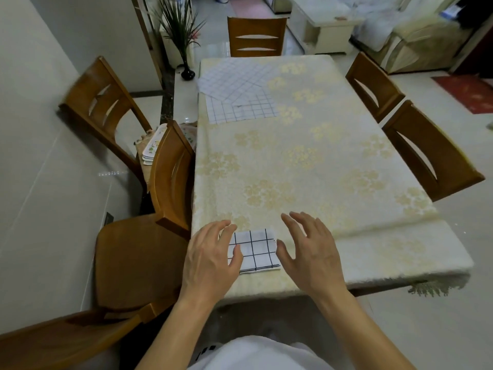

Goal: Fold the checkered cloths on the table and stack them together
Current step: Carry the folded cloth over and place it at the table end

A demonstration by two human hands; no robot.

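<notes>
1. Two hands out, fingers spread loose: left hand (210, 259) overlaps the left edge of the folded checkered cloth (254, 249), right hand (310, 249) just beside it, gripping nothing.
2. Unfolded cloths (237, 93) lie at the table's (320, 156) far left corner.
3. Can't spot any readable writing.

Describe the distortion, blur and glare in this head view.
Head view: wide-angle bending bows the wooden chairs and the table's edges; far unfolded checkered cloths look soft; glare on the glossy floor tiles; small folded checkered cloth between both hands stays sharp.

Table (333, 156) bears folded cloth (256, 249) and unfolded cloths (240, 97).
</notes>
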